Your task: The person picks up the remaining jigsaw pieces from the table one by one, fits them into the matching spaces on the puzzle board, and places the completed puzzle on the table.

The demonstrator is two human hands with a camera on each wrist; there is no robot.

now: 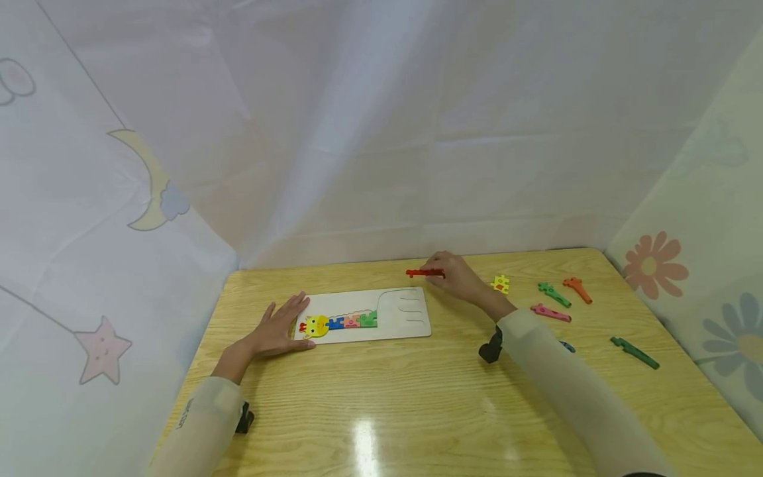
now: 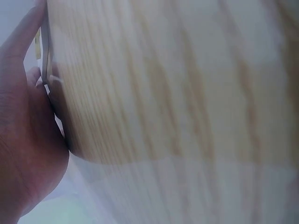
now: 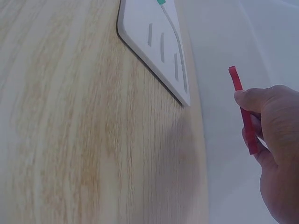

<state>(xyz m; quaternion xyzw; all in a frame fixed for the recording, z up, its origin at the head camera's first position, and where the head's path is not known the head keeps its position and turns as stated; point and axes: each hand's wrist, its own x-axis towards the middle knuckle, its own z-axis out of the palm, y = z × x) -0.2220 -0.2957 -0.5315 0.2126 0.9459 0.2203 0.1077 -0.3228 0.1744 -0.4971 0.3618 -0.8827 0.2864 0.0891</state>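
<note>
Board [image 1: 390, 318] is lying on the surface [image 1: 357, 384] | left hand [image 1: 276, 331], fingers spread, is spanning its nine o'clock end | right hand [image 1: 451, 275] is pinching a red piece [image 1: 424, 272] near its two o'clock corner | loose dark green piece [image 1: 634, 352] is lying well apart, toward three o'clock

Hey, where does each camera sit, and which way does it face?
Head: on the head, facing forward and down at the table, puzzle board, left hand and right hand, with both sleeves.
Left wrist: on that wrist, facing mostly table; part of the left hand shows at the left edge.
Right wrist: on that wrist, facing the table and puzzle board's end; the right hand shows, pinching a red piece.
Shared: head and right wrist both show the red piece.
</note>
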